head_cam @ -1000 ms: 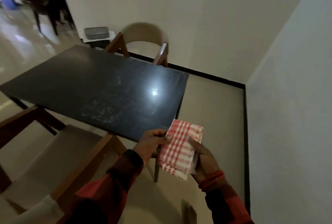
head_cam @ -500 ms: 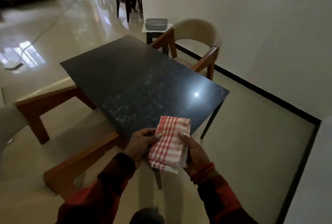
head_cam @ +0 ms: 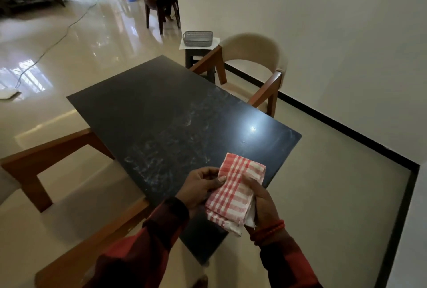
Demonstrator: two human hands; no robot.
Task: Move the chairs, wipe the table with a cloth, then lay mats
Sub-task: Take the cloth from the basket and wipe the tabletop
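The left hand (head_cam: 198, 189) pinched one edge of the folded checked cloth (head_cam: 235, 192); the right hand (head_cam: 263, 204) gripped the other, above the near corner of the smeared tabletop (head_cam: 161, 114). Judged risk: a folded cloth may only spread the streaks. A chair (head_cam: 53, 156) at left and another (head_cam: 256, 68) at the far side crowded the edges.

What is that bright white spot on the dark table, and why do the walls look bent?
Head view: the spot on the black table is glare, seemingly a lamp's reflection; dusty smears show nearby. The wide-angle lens bows the wall skirting. The glossy floor mirrors window light. The checked cloth, held by both hands, looks sharp.
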